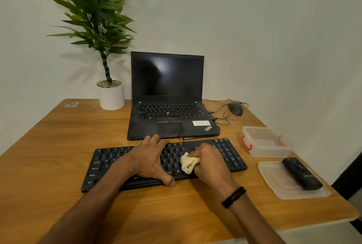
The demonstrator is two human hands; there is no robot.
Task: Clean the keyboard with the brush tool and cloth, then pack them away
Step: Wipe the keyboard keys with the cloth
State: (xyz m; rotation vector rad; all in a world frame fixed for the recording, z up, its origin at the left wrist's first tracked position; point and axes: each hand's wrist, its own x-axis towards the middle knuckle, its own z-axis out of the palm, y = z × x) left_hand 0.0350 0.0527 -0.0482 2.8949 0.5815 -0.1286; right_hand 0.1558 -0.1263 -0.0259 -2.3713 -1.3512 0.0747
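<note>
My right hand (209, 162) bunches the cream cloth (189, 162) in curled fingers against the black keyboard (231, 155). My left hand (150, 159) lies spread on the keys just left of it. The keyboard's long axis runs left-right beneath both hands, so I'd wipe sideways. The brush tool (301, 175) lies well right of my right hand.

A black keyboard (164, 162) sits on the honey-brown, wood-grained worktop (58, 136); the cloth (188, 163) is cream, the clear box (266, 142) has red clips.
</note>
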